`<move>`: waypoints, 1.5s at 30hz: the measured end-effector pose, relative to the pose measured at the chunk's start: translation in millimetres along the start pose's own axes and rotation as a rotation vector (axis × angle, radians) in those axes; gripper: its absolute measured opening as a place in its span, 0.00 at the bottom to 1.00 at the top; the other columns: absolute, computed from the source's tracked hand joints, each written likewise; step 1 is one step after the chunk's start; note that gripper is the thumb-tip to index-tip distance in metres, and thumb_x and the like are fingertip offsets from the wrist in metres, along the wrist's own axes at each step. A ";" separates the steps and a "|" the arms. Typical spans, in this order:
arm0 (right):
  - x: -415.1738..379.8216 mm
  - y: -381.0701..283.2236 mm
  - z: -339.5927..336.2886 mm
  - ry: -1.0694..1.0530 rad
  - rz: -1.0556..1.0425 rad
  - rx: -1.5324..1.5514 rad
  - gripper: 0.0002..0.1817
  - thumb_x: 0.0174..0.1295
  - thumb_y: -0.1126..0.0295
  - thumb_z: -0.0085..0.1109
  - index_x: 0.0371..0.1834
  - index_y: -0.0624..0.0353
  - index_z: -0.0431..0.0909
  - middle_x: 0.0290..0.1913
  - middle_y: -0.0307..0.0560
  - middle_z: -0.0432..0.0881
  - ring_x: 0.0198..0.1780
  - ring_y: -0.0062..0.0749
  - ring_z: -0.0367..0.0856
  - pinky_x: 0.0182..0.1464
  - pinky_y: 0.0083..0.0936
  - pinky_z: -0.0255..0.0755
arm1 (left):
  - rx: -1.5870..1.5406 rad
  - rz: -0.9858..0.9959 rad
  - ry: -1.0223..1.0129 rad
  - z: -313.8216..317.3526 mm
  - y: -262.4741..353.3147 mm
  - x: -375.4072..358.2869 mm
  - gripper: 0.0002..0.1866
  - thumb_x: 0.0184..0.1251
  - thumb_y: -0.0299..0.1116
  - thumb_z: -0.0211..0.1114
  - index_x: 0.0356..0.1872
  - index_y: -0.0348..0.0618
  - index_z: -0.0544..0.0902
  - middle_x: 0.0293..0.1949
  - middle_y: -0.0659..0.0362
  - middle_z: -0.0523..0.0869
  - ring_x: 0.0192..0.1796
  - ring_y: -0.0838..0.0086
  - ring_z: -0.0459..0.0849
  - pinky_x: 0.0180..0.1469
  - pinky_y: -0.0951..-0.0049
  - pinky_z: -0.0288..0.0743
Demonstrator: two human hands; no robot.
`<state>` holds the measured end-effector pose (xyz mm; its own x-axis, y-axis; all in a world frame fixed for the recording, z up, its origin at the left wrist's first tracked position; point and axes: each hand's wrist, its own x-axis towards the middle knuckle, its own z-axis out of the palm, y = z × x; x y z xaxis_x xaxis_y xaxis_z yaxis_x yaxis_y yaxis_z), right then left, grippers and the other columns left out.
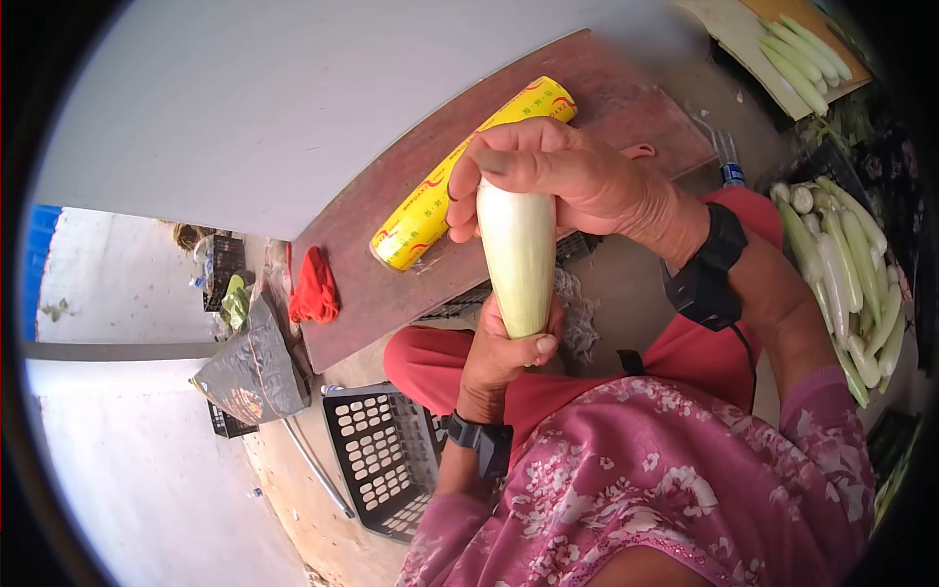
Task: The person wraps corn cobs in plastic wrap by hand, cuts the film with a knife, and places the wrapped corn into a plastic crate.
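A pale green, elongated vegetable [520,259] stands almost upright between my two hands. My left hand [511,344] is wrapped round its lower end, thumb across the front. At the top, my right hand [567,171] has its fingers curled over and behind the vegetable's white end, with the thumb across above it. Behind my right hand, a yellow printed roll [430,210] lies diagonally on a reddish-brown board [352,245]. Part of the roll is hidden by the fingers.
More pale green vegetables [851,264] are heaped at the right, and others [802,59] lie on cardboard at the top right. A black plastic crate [377,455] is at the lower left. A red cloth [314,287] rests on the board's left end. A plastic bottle [729,161] is beyond my right wrist.
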<state>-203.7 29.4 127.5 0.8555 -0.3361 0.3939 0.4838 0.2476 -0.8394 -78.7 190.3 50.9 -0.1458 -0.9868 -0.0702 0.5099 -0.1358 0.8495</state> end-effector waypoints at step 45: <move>-0.4 13.3 -4.0 0.209 0.068 -0.234 0.22 0.70 0.59 0.51 0.58 0.66 0.70 0.37 0.50 0.83 0.38 0.26 0.82 0.43 0.22 0.77 | 0.088 -0.056 0.157 -5.1 -7.1 2.2 0.21 0.45 0.24 0.71 0.41 0.37 0.73 0.24 0.59 0.72 0.19 0.82 0.67 0.18 0.83 0.61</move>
<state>-198.4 29.2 114.7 0.8161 -0.5115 0.2690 0.3506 0.0681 -0.9341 -78.3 188.6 42.0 -0.0342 -0.9804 -0.1940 0.4277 -0.1898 0.8838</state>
